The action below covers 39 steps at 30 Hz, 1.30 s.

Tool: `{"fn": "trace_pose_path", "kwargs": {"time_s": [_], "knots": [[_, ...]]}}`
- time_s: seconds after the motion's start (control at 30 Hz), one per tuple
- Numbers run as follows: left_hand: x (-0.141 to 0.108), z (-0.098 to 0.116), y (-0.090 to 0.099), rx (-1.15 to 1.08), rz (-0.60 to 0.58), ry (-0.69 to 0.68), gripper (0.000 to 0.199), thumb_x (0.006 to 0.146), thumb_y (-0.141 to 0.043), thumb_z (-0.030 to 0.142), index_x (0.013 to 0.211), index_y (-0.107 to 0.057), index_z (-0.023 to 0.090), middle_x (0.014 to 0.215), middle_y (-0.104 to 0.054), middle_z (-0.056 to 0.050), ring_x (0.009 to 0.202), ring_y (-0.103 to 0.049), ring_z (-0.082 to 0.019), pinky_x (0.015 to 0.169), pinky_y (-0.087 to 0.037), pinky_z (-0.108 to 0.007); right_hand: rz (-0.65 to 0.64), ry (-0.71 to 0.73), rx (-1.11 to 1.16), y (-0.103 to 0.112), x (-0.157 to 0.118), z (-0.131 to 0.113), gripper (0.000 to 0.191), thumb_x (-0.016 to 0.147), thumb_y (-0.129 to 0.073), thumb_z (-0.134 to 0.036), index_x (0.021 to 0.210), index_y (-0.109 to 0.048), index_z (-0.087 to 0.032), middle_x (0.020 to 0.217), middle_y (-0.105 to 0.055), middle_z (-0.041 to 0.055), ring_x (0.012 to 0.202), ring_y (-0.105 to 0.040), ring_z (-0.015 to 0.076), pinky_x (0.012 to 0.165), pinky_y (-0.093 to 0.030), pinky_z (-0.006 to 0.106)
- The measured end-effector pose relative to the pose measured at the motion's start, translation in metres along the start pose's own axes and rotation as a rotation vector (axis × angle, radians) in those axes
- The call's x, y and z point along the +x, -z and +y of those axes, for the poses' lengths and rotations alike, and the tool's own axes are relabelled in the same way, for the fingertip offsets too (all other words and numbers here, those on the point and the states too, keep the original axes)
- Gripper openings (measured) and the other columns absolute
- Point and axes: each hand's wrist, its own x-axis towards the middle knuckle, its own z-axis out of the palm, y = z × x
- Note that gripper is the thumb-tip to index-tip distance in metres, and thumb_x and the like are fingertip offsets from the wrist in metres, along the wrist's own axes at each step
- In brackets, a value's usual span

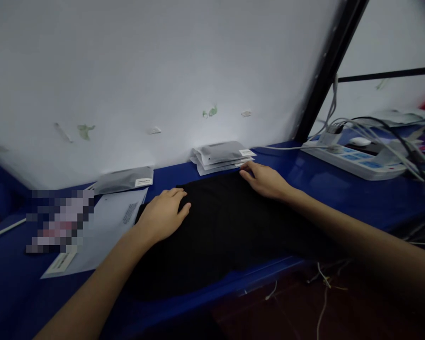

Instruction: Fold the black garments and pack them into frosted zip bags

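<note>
A black cloth (216,226) lies spread over the blue table, reaching its front edge. My left hand (165,212) rests on the cloth's upper left part, fingers and thumb apart, holding nothing visible. At the cloth's far right corner is my right hand (264,179); its thumb and fingertips are close together at the fabric's edge, and whether they pinch it is too small to tell. Just beyond this hand sits a stack of packed grey bags (221,153) with white labels. A flat translucent bag (106,226) lies left of my left hand, with another packed grey bag (123,180) behind it.
A pixelated object (62,222) lies on the left of the blue table (315,189). White power strips (357,160) with tangled cables are at the right. A white wall (145,85) stands behind, beside a black frame post (326,71). Loose threads hang below the front edge.
</note>
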Motion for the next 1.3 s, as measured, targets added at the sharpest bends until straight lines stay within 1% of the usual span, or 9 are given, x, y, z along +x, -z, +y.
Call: {"fn": "trace_pose_path", "kwargs": {"time_s": [0.1, 0.27, 0.43, 0.63, 0.77, 0.87, 0.97, 1.07, 1.3], "knots": [[0.011, -0.005, 0.014, -0.011, -0.066, -0.024, 0.045, 0.093, -0.044, 0.045, 0.128, -0.059, 0.019, 0.133, -0.061, -0.008, 0.120, -0.056, -0.029, 0.100, -0.044, -0.043, -0.079, 0.056, -0.133, 0.005, 0.013, -0.001, 0.041, 0.098, -0.034, -0.034, 0.130, -0.053, -0.017, 0.130, -0.061, 0.0148, 0.114, -0.060, 0.0277, 0.094, -0.046, 0.038], [0.043, -0.019, 0.027, 0.053, -0.025, 0.085, 0.038, 0.094, -0.041, 0.038, 0.116, -0.065, 0.018, 0.120, -0.068, -0.012, 0.110, -0.062, -0.030, 0.090, -0.048, -0.040, -0.210, 0.060, -0.272, 0.014, 0.035, -0.008, 0.033, 0.096, -0.038, -0.031, 0.115, -0.064, -0.020, 0.122, -0.066, 0.0135, 0.104, -0.064, 0.0283, 0.087, -0.049, 0.039], [0.062, -0.033, 0.015, 0.062, -0.036, 0.143, 0.020, 0.087, -0.055, 0.033, 0.090, -0.072, 0.023, 0.097, -0.074, -0.007, 0.092, -0.067, -0.027, 0.079, -0.049, -0.034, -0.193, 0.025, -0.282, 0.013, 0.041, -0.013, 0.019, 0.090, -0.053, -0.030, 0.100, -0.067, -0.021, 0.110, -0.070, 0.0122, 0.099, -0.066, 0.0283, 0.081, -0.049, 0.037], [0.067, -0.038, 0.016, 0.052, 0.081, 0.219, 0.016, 0.089, -0.055, 0.032, 0.090, -0.069, 0.024, 0.090, -0.072, -0.007, 0.086, -0.067, -0.026, 0.073, -0.048, -0.034, -0.104, -0.022, -0.264, 0.019, 0.037, -0.012, 0.021, 0.093, -0.049, -0.031, 0.106, -0.064, -0.023, 0.108, -0.070, 0.0122, 0.094, -0.067, 0.0270, 0.074, -0.047, 0.035], [0.056, -0.031, 0.031, 0.024, 0.153, 0.144, 0.018, 0.091, -0.050, 0.032, 0.095, -0.065, 0.023, 0.098, -0.072, -0.007, 0.093, -0.066, -0.026, 0.077, -0.047, -0.035, -0.018, 0.016, -0.182, 0.031, 0.026, -0.006, 0.021, 0.093, -0.047, -0.033, 0.104, -0.062, -0.023, 0.105, -0.070, 0.0094, 0.091, -0.066, 0.0249, 0.072, -0.046, 0.033], [0.035, -0.024, 0.036, -0.045, 0.152, 0.010, 0.017, 0.090, -0.049, 0.032, 0.097, -0.062, 0.023, 0.099, -0.071, -0.004, 0.091, -0.066, -0.024, 0.079, -0.048, -0.034, 0.030, 0.144, -0.114, 0.040, 0.010, 0.003, 0.015, 0.089, -0.050, -0.029, 0.097, -0.060, -0.022, 0.099, -0.070, 0.0081, 0.091, -0.065, 0.0239, 0.075, -0.046, 0.032], [0.009, -0.017, 0.031, -0.089, 0.098, -0.103, 0.016, 0.089, -0.049, 0.031, 0.098, -0.059, 0.023, 0.101, -0.070, -0.004, 0.091, -0.066, -0.023, 0.081, -0.049, -0.036, -0.005, 0.304, -0.059, 0.045, -0.014, 0.013, 0.013, 0.085, -0.052, -0.025, 0.095, -0.058, -0.021, 0.099, -0.067, 0.0082, 0.090, -0.065, 0.0232, 0.081, -0.048, 0.034], [-0.014, -0.011, 0.020, -0.046, 0.061, -0.150, 0.020, 0.092, -0.047, 0.032, 0.105, -0.059, 0.024, 0.109, -0.068, -0.005, 0.098, -0.065, -0.024, 0.085, -0.051, -0.039, -0.056, 0.384, 0.010, 0.042, -0.039, 0.021, 0.015, 0.084, -0.052, -0.024, 0.099, -0.057, -0.022, 0.107, -0.064, 0.0092, 0.095, -0.064, 0.0239, 0.085, -0.051, 0.037], [-0.033, -0.011, 0.002, -0.053, 0.175, -0.260, 0.032, 0.098, -0.043, 0.037, 0.121, -0.060, 0.022, 0.132, -0.061, -0.005, 0.123, -0.053, -0.023, 0.107, -0.042, -0.043, -0.001, 0.313, 0.143, 0.023, -0.068, 0.028, 0.055, 0.091, -0.050, -0.041, 0.143, -0.038, -0.026, 0.139, -0.047, 0.0118, 0.121, -0.055, 0.0287, 0.104, -0.046, 0.048]]}}
